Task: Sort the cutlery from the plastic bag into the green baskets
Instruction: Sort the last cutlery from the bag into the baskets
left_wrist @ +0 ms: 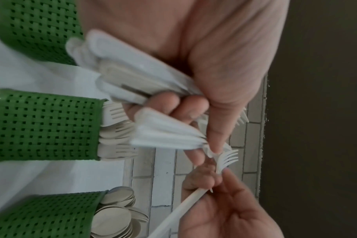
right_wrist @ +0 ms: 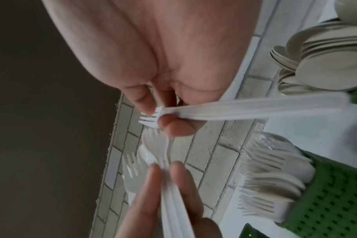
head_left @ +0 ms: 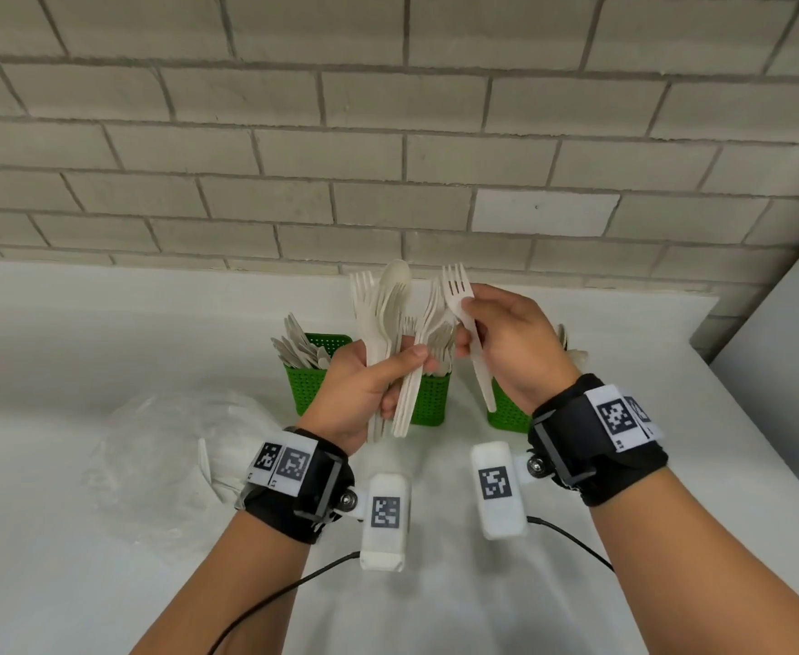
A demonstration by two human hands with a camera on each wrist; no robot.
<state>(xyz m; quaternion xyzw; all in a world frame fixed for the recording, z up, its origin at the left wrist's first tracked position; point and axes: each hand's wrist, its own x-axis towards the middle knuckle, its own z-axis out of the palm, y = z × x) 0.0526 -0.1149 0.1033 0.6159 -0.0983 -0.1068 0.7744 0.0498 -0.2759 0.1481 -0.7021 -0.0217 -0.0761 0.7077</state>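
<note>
My left hand grips a bunch of white plastic cutlery, forks and spoons fanned upward, above the table. My right hand pinches a single white fork near its tines, just right of the bunch; the wrist view shows the fork between thumb and fingers. Behind the hands stand three green baskets: the left basket holds knives, the middle basket holds forks, and the right basket, partly hidden by my right wrist, holds spoons. The clear plastic bag lies at the left.
The white table runs back to a grey brick wall. A pale panel stands at the right edge. Black cables trail from the wrist cameras across the near table.
</note>
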